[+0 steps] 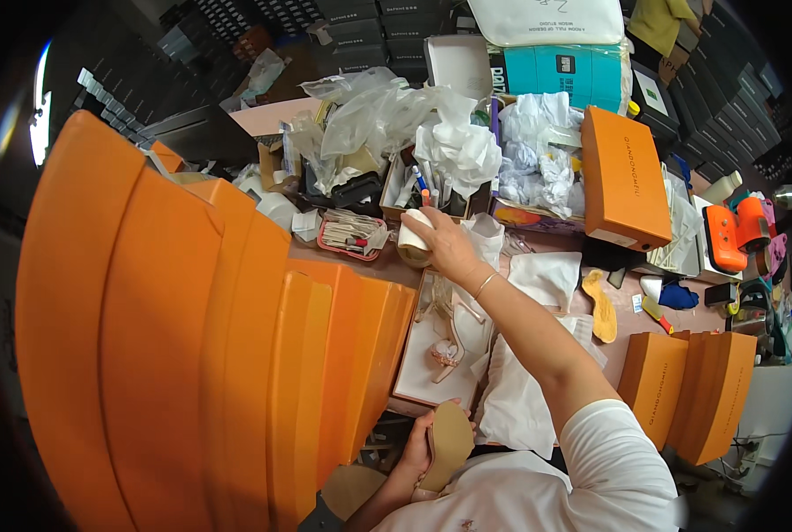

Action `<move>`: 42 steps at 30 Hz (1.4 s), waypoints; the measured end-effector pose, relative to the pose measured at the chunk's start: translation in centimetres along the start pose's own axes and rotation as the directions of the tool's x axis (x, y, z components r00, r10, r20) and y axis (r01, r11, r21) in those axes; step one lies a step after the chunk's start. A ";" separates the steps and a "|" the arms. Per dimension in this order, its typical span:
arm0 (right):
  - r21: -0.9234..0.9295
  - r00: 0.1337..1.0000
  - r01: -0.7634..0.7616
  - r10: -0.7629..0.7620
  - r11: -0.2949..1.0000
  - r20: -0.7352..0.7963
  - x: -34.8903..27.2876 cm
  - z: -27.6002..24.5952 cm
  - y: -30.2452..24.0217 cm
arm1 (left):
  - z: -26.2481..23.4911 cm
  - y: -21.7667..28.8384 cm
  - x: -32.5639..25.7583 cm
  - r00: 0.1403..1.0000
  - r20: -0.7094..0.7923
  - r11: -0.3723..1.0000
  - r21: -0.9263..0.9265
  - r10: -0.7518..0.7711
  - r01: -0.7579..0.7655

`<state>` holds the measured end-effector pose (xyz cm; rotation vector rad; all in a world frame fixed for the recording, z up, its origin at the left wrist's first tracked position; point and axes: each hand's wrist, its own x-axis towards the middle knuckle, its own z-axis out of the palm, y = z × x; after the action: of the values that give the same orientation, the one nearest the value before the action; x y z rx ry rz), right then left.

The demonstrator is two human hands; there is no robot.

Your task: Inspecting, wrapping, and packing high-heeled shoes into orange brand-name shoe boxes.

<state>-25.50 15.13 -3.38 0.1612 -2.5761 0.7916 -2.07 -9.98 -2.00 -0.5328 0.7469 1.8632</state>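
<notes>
1. Reaching forward in the head view, the right hand [445, 244] is closed around a white roll of tape [414, 238], fingers wrapped over its top and thumb side toward the body. The roll sits at the near edge of the clutter, just in front of the open shoe box [414, 372].

2. Close to the body, the left hand [418, 452] holds a tan shoe [449, 443] by its lower part, sole facing up and toe pointing away. Its fingers are curled behind the sole, so how tightly they grip cannot be told.

3. Just beyond the left hand, the open box holds a strappy sandal [449, 341] on white lining; crumpled white tissue paper [520, 399] lies to its right, under the right forearm.

4. Judging the work in hand: lift the roll straight up before drawing it back, since a small pink tray [350, 238] of bits sits just left of the right hand and pens stand right behind it.

5. Keep the right forearm high on the way back so it clears the sandal straps and does not drag the tissue.

6. Hold the shoe steady and level with the left hand; the stack of orange boxes [236, 355] stands close on its left, leaving little room for swinging.
</notes>
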 end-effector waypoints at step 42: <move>0.186 0.916 -0.286 0.211 0.940 0.340 -27.1 -17.5 -18.4 | 6.9 -1.5 1.9 0.959 0.248 0.930 0.366 -0.138 0.039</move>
<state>9.66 9.18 6.91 0.0273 -2.8336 1.2561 -1.66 -3.43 1.27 -0.0732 0.8376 1.6215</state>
